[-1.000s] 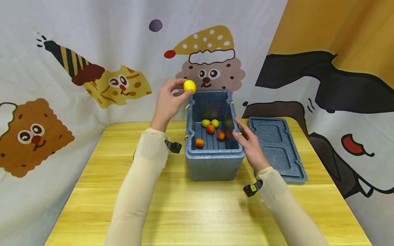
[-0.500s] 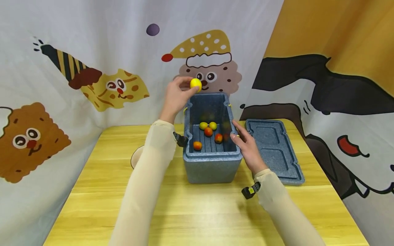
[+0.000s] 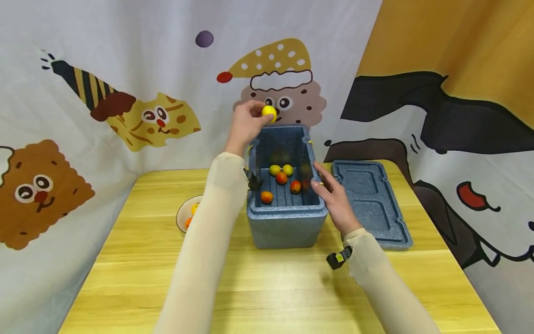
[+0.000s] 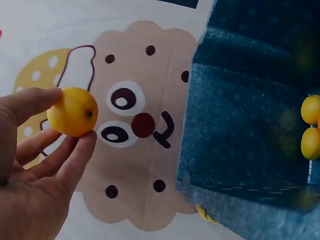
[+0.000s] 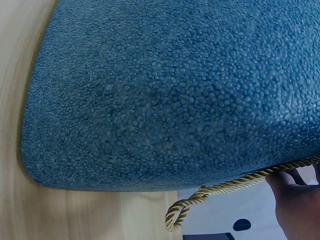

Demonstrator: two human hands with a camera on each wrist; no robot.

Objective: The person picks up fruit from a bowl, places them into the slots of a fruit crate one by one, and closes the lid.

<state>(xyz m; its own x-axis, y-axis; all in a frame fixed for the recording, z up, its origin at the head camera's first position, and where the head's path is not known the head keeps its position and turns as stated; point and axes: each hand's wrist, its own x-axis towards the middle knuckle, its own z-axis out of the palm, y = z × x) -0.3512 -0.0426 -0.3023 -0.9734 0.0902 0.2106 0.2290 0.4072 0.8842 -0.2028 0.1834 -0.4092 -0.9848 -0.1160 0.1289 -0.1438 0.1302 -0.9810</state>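
My left hand [image 3: 246, 125] pinches a round yellow fruit [image 3: 269, 113] between thumb and fingers. It holds the fruit above the far end of the grey-blue foam box [image 3: 288, 232]. In the left wrist view the yellow fruit [image 4: 74, 112] shows a small dark spot at one end. My right hand [image 3: 337, 199] rests against the box's right rim, its fingers fairly straight. In the right wrist view part of the right hand [image 5: 300, 205] touches the box wall beside a twisted gold cord [image 5: 235, 185]. On the box floor lie two yellow fruits [image 3: 287, 170] and several orange-red ones [image 3: 281, 178].
The box's lid [image 3: 375, 204] lies flat on the wooden table [image 3: 125, 278], right of the box. A bowl [image 3: 180, 214] with yellow and orange fruit stands left, partly behind my left sleeve. A printed cartoon curtain [image 3: 158, 46] hangs behind the table.
My left hand has moved right with the yellow fruit, from beside the box's far left corner to over its far end. More of the bowl shows. My right hand stays at the rim.
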